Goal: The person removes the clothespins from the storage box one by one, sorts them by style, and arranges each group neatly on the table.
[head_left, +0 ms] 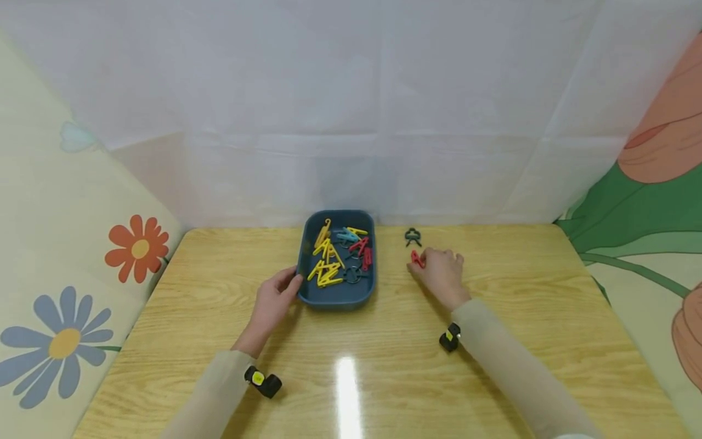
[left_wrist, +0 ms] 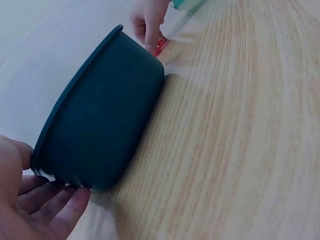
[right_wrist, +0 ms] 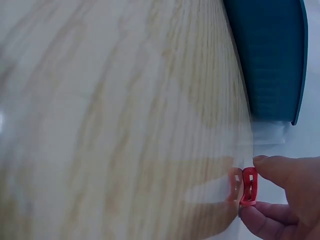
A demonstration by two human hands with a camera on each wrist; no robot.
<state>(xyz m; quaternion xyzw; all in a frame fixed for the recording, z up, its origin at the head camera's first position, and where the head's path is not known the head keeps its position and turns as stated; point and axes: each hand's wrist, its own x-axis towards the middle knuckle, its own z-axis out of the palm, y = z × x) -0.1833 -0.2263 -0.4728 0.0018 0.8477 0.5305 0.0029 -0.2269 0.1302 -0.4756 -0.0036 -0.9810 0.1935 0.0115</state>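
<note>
A dark blue-green plastic basket (head_left: pixel 338 303) stands on the table, holding several clothespins: yellow clothespins (head_left: pixel 328 268) on its left side, red clothespins (head_left: pixel 367 258), a light blue clothespin (head_left: pixel 347 236) and dark clips on its right. My left hand (head_left: pixel 272 300) grips the basket's left side, thumb near the rim and fingers against the outer wall (left_wrist: pixel 95 115). To the right of the basket, my right hand (head_left: pixel 443 277) pinches a red clothespin (right_wrist: pixel 249 186) between thumb and fingers, at the tabletop. Just beyond it lies a dark clip (head_left: pixel 413 236), apart from the hand.
The wooden table (head_left: pixel 384 366) meets a white sheet (head_left: pixel 466 183) at its back edge, close behind the basket. Flower-patterned cloths (head_left: pixel 66 341) hang at both sides. A glare strip shows on the tabletop near the front.
</note>
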